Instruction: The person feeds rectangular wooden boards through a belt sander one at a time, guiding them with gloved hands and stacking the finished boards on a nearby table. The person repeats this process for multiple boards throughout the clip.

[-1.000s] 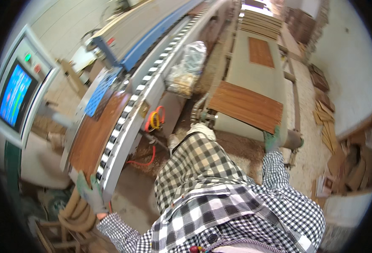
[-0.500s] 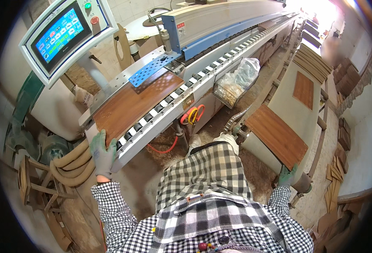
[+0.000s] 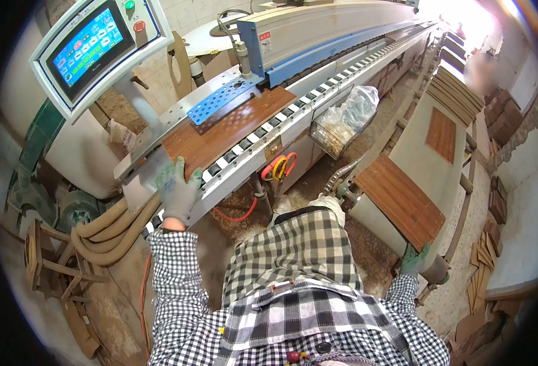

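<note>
My left hand point(image 3: 180, 192), in a grey-green work glove, is open with fingers spread. Its fingertips press on the near end of a brown wood-grain panel point(image 3: 220, 137), which lies flat on the machine's infeed bed beside a roller track point(image 3: 238, 149). The panel's far end reaches past a perforated blue guard point(image 3: 220, 102). Low on the right, my gloved right hand point(image 3: 413, 259) grips the near edge of a second wood-grain panel point(image 3: 400, 198) on a roller conveyor; some of its fingers are hidden by that edge.
A control screen point(image 3: 92, 49) stands at upper left. Scissors point(image 3: 279, 166) and a wire basket with a plastic bag point(image 3: 345, 122) hang on the machine's side. Another panel point(image 3: 441, 134) and stacked boards point(image 3: 455, 91) lie farther along the conveyor. Thick hoses point(image 3: 101, 238) curve at left.
My left hand has moved forward and to the right, and the panel under it has slid farther along the machine bed. My right hand and its panel stay almost unmoved.
</note>
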